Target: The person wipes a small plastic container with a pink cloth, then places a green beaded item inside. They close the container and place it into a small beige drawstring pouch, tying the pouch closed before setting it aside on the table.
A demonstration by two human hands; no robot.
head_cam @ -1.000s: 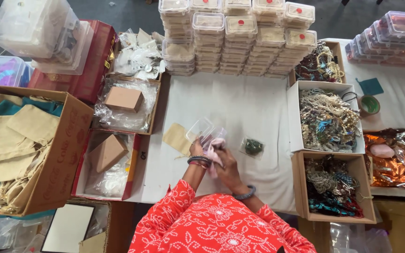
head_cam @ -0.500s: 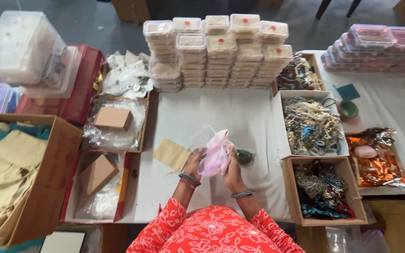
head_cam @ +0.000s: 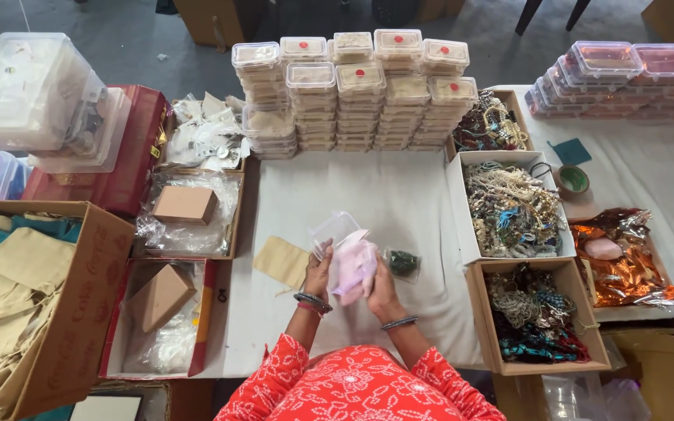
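Both hands meet over the white tablecloth (head_cam: 399, 203). Left hand (head_cam: 319, 271) fingers curl against a pale pink pouch (head_cam: 352, 267); right hand (head_cam: 381, 290) fingers press its other side. One pouch, soft, sheer, crumpled, held upright between the palms. One clear plastic box (head_cam: 332, 231) touching behind it. One small bag of green beads (head_cam: 402, 263) just right. One tan cloth square (head_cam: 281, 261) left.
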